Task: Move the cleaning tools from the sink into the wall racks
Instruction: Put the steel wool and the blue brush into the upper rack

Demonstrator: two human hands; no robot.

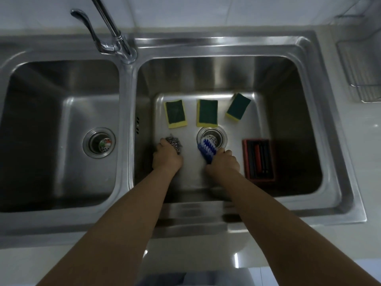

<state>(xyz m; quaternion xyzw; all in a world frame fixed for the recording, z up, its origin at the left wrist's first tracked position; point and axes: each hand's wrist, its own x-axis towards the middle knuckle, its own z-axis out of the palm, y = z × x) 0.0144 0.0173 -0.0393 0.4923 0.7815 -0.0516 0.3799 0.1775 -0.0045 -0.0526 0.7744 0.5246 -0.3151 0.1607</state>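
Two hands are down in the right basin of the stainless steel double sink [305, 65]. The left hand [166, 156] has its fingers curled over a tangled silver steel-wool scourer [174, 143] on the basin floor, left of the round perforated drain strainer [212, 135]. The right hand [223, 161] is wrapped around the handle end of a blue-and-white bristled scrubbing brush [206, 147], whose head lies over the strainer's near edge.

The scourer looks light and springy; it should squash under a fistful grip, and loose wire loops could snag skin. The brush looks stiff and light, probably wet and a little slippery, so the handle is the sound place to hold, not the bristles.

Three green-topped yellow sponges [207, 113] lie in a row behind the drain; being soft, they will likely compress, so pinch them across the short sides. A red rectangular plastic holder [259, 159] sits to the right. A wire rack [362, 71] shows at the right edge.
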